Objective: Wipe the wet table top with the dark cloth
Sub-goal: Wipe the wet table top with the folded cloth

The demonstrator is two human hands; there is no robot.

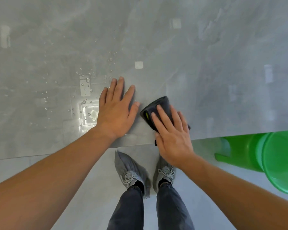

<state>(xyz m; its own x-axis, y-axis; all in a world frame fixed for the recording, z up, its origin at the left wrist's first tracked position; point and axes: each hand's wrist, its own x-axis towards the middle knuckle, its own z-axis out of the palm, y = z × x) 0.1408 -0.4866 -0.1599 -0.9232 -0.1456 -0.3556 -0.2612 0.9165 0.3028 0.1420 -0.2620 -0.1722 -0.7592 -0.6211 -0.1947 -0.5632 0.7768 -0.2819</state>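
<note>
A glass table top fills the upper view, see-through to the grey floor. Water drops and small puddles lie left of centre. My left hand rests flat on the glass with its fingers spread, just right of the wet patch. A folded dark cloth with a small yellow-green mark lies near the table's front edge. My right hand presses flat on top of the cloth, fingers extended over it, covering its near half.
A green plastic stool stands at the right, close to the table's front edge. My feet in grey shoe covers stand on the grey floor below the edge.
</note>
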